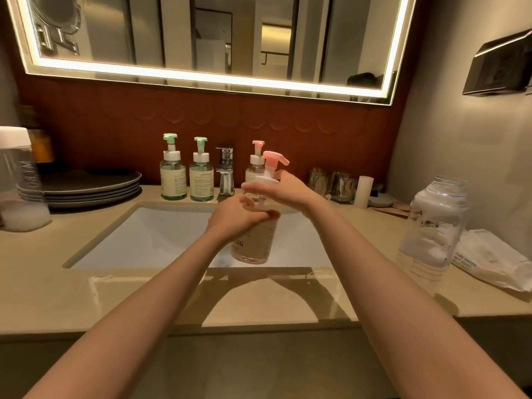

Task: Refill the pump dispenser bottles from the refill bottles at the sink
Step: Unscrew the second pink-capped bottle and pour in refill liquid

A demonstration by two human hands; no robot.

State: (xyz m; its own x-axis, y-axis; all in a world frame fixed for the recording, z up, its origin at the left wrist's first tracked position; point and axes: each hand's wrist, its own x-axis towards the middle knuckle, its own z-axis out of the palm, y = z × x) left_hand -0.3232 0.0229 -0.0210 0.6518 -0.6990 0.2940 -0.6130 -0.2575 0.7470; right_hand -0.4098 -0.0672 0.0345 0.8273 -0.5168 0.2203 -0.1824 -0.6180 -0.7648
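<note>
Nearest me, the desk (86, 298) carries a white sink (161, 234). Over the basin I hold the pink pump bottle (256, 243) clear of the desk, slightly tilted. The left grip (239, 220) is curled round the bottle's shoulder, just below the neck. The right grip (288, 188) pinches the white collar of the pump head (275, 159), which sits above the neck with its stem exposed between the two grips. An uncapped clear refill bottle (434, 226) stands on the desk to the right, well apart. At the rear wall, two green pump bottles (173, 177) and a second pink one (253, 171) flank the tap (226, 171).
</note>
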